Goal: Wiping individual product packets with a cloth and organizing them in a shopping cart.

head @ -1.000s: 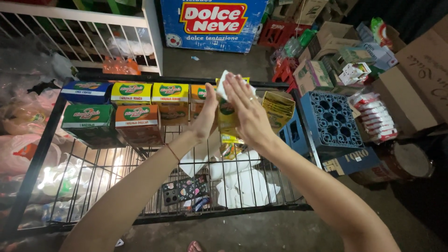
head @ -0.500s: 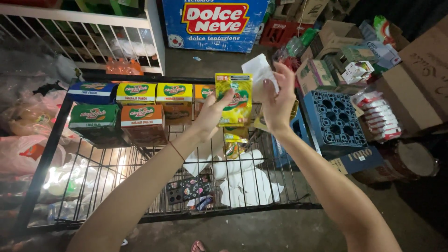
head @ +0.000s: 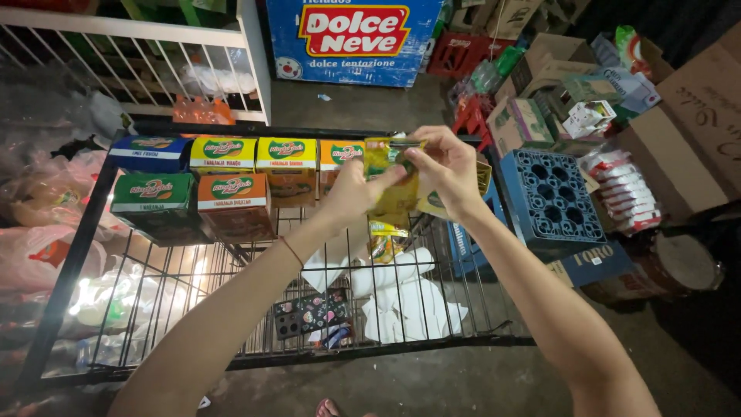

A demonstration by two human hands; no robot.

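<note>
Both my hands hold a string of yellow sachets point(head: 390, 197) over a black wire shelf point(head: 231, 286). My left hand point(head: 353, 193) grips the upper sachet from the left side. My right hand point(head: 444, 166) pinches the sachet's top edge from the right. The lower sachets point(head: 386, 239) hang down below my hands. To the left, on the shelf, stand display cartons point(head: 224, 181) in blue, yellow, green and orange, in two rows.
A blue freezer chest point(head: 351, 42) stands at the back. A blue plastic crate point(head: 552, 201) sits right of the shelf, with cardboard boxes point(head: 679, 116) and packaged goods behind it. White bags point(head: 401, 301) lie under the shelf. A white wire rack point(head: 131, 54) stands at the back left.
My hands came together lower and further left. The white slip my right hand held up is no longer seen; both hands now grip the top of the yellow sachet string.
</note>
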